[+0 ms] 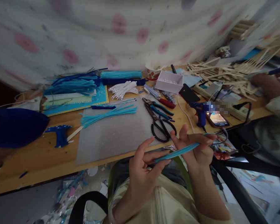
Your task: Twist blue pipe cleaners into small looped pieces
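Between my hands, in front of the table's edge, stretches a small bundle of light-blue pipe cleaners (180, 151). My left hand (142, 165) pinches its left end between thumb and fingers. The other end is gripped by the curled fingers of my right hand (200, 152). Black-handled scissors (160, 124) lie just beyond, beside teal-handled pliers (161, 109). On the grey cutting mat (107, 137) rests a loose fan of light-blue pipe cleaners (109, 115), with a short dark-blue bundle (103, 107) behind it.
White stems (124, 89) and a white box of beads (169, 81) stand toward the back. At right are a blue glue gun (199, 113), a lit phone (217, 118), a power strip (238, 110) and wooden sticks (214, 74). Another person's arm (268, 87) reaches in there.
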The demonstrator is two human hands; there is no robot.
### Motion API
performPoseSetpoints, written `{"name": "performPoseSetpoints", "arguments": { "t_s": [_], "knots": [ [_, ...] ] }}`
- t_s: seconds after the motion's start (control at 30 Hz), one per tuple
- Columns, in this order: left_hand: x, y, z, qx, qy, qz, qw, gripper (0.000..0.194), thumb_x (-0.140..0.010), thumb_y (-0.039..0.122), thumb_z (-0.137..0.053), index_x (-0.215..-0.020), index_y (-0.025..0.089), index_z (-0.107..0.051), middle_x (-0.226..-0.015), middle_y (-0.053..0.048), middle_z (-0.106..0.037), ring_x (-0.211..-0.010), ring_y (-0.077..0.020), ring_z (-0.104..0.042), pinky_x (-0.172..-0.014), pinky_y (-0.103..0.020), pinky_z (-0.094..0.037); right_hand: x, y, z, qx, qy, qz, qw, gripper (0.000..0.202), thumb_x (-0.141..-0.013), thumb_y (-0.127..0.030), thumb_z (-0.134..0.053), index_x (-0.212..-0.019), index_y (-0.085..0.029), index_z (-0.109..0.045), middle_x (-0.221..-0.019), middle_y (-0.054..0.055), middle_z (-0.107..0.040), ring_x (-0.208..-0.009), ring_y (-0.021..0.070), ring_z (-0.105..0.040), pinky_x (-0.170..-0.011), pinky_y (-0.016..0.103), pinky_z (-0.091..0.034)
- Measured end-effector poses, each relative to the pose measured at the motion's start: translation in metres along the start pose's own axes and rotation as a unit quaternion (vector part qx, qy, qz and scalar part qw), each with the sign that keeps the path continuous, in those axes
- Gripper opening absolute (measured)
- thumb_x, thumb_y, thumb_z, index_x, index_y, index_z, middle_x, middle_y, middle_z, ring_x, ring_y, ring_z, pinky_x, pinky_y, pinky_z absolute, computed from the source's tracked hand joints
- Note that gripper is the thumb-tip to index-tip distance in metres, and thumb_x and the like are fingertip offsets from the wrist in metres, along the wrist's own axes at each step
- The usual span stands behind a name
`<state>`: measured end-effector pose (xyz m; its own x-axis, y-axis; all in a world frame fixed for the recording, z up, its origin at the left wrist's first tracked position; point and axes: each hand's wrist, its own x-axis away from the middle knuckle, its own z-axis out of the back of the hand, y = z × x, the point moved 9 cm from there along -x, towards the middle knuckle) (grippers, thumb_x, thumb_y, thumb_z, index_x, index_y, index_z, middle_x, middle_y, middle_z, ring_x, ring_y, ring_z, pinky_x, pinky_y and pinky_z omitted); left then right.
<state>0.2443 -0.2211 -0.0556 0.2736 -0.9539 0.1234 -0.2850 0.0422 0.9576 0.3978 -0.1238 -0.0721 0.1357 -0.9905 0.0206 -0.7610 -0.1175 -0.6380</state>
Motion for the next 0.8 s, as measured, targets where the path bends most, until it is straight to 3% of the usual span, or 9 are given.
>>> {"name": "performPoseSetpoints", "arguments": {
  "t_s": [0.13, 0.37, 0.63, 0.8],
  "knots": [
    [-0.002, -0.002, -0.004, 0.069, 0.006, 0.017, 0.997, 0.053, -0.068, 0.014, -0.081, -0.116, 0.020, -0.060, -0.090, -0.004, -0.079, -0.086, -0.0198, -0.075, -0.077, -0.026, -0.059, 0.004, 0.000, 0.003, -0.005, -0.010, -0.003, 1.000, 0.036, -0.045, -0.033, -0.095, -0.060, -0.053, -0.068, -0.043, -0.018, -0.062, -0.092, 0.0194, -0.073, -0.114, 0.048, -0.029],
    [-0.003, -0.007, -0.013, 0.104, 0.004, 0.056, 0.993, 0.048, -0.065, 0.016, -0.082, -0.110, 0.017, -0.064, -0.084, -0.006, -0.079, -0.086, -0.0220, -0.075, -0.078, -0.029, -0.059, 0.008, -0.011, 0.009, 0.036, 0.012, 0.019, 0.999, 0.028, -0.043, -0.049, -0.092, -0.044, -0.049, -0.064, -0.026, -0.013, -0.045, -0.074, 0.0219, -0.074, -0.112, 0.049, -0.032],
    [-0.003, -0.007, -0.014, 0.112, 0.021, 0.073, 0.991, 0.053, -0.066, 0.020, -0.082, -0.116, 0.017, -0.064, -0.082, -0.005, -0.079, -0.088, -0.0241, -0.074, -0.079, -0.032, -0.059, 0.009, -0.016, 0.010, 0.067, -0.013, 0.036, 0.997, 0.031, -0.046, -0.042, -0.093, -0.047, -0.053, -0.064, -0.032, -0.016, -0.050, -0.075, 0.0169, -0.072, -0.114, 0.047, -0.027],
    [-0.005, -0.008, -0.010, 0.100, 0.015, 0.058, 0.993, 0.061, -0.070, 0.022, -0.080, -0.127, 0.018, -0.059, -0.081, -0.004, -0.079, -0.088, -0.0218, -0.074, -0.084, -0.030, -0.057, 0.008, -0.008, 0.017, 0.047, -0.016, 0.010, 0.999, 0.032, -0.045, -0.033, -0.095, -0.052, -0.047, -0.067, -0.052, -0.020, -0.066, -0.068, 0.0126, -0.068, -0.101, 0.041, -0.042]
  ]
}}
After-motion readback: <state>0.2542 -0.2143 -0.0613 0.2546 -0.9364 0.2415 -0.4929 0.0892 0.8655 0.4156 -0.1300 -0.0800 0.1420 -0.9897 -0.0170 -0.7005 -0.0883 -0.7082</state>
